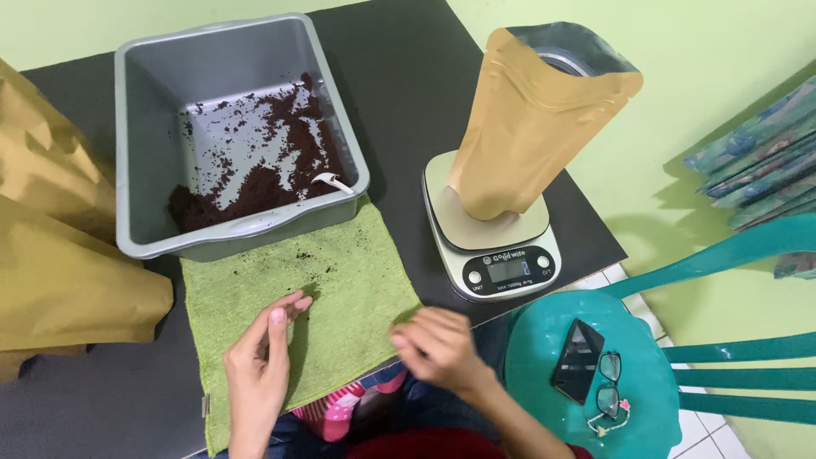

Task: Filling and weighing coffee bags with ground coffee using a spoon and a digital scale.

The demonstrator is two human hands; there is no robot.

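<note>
Green cloth [340, 280] spread flat on the dark table [408, 76], right at the near edge, partly hanging off toward the lap. Looks like soft microfibre: light, floppy, no stiffness at all, so probably bunches up the moment it's pinched. Best taken by a corner or along the near hem, not the middle. A few dark crumbs scattered on it near the far end, likely to roll off if tilted.

Long axis runs near to far, slightly slanted, far short edge tucked against the grey tub [242, 51], near short edge pointing back at the lap.

Left hand [259, 365] resting over the near left part of the cloth, fingers loosely extended, fingertips touching the fabric, gripping nothing. Right hand [438, 344] just off the cloth's near right corner, fingers curled in; a bit blurred, can't tell if anything's pinched, seems empty.

Tub holds dark loose grounds [255, 183] with a white scoop [334, 181] in it. To the right, a gold stand-up pouch [527, 127], open at the top, upright on a kitchen scale [501, 246]. More gold pouches [59, 255] far left. Teal chair [544, 340] at right with a phone [578, 361] and glasses [609, 382].
</note>
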